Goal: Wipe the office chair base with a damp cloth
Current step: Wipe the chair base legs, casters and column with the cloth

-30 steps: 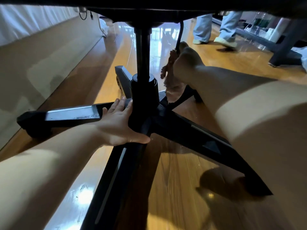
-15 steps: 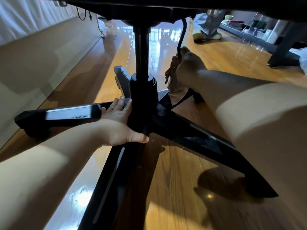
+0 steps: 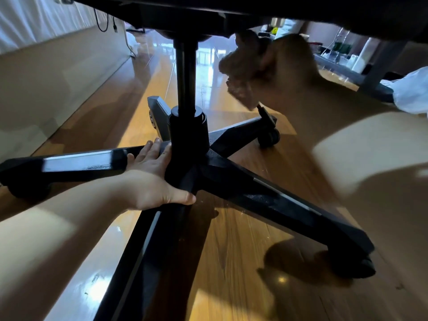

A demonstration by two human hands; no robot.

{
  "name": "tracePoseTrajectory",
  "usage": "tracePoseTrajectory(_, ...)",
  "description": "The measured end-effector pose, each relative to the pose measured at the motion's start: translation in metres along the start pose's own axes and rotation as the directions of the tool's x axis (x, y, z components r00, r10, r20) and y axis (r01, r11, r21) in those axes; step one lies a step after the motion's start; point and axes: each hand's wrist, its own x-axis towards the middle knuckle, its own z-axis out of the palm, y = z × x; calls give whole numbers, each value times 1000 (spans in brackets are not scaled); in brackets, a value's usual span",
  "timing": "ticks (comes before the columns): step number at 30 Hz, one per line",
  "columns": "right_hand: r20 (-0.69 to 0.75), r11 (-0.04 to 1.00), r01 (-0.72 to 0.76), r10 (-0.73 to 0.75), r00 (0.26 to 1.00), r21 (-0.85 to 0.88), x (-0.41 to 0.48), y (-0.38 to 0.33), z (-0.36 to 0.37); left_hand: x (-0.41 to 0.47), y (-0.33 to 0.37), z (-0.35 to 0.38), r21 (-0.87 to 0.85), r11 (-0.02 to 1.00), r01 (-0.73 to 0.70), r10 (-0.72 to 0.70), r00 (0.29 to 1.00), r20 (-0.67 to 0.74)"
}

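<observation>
Gripping cloth [image 3: 240, 66] in right hand [image 3: 287, 72], poised above base's [image 3: 266, 195] far-right leg [image 3: 240, 133]; left hand [image 3: 150, 179] pressed flat, open, against hub [image 3: 187, 135].

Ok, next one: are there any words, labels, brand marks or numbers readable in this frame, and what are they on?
No text can be read anywhere.
The chair base: no logo or label shows, and the pale strips on its legs are plain.
The cloth in the right hand: blurred, no print visible.
The far shelf items: too small and blurred to read.
</observation>
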Motion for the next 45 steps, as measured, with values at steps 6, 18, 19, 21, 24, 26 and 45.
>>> tracePoseTrajectory(6,-12,756,175,-235,972,-630,10,-5,3,-1,-1,0,23,1000,-4,4,1000,-7)
tracePoseTrajectory(18,-220,306,-169,-139,966,-937,11,49,-23,46,52,-38,-368,897,-243,-69,747,-661)
tracePoseTrajectory(19,-267,159,-247,-116,957,-956,4,49,-32,48,52,-35,-356,904,-237,-72,736,-673)
tracePoseTrajectory(21,-257,-5,-261,-149,955,-965,-11,47,-40,50,49,-30,-349,908,-231,-79,725,-685)
tracePoseTrajectory(24,-15,207,62,-353,936,-976,-12,30,-14,52,49,-26,-346,904,-249,-81,697,-713)
tracePoseTrajectory(26,45,267,210,-514,857,-941,9,16,4,53,48,-25,-323,913,-248,-65,694,-717)
tracePoseTrajectory(45,-205,920,-385,364,909,-75,-47,39,-71,51,49,-22,-284,929,-238,-56,667,-743)
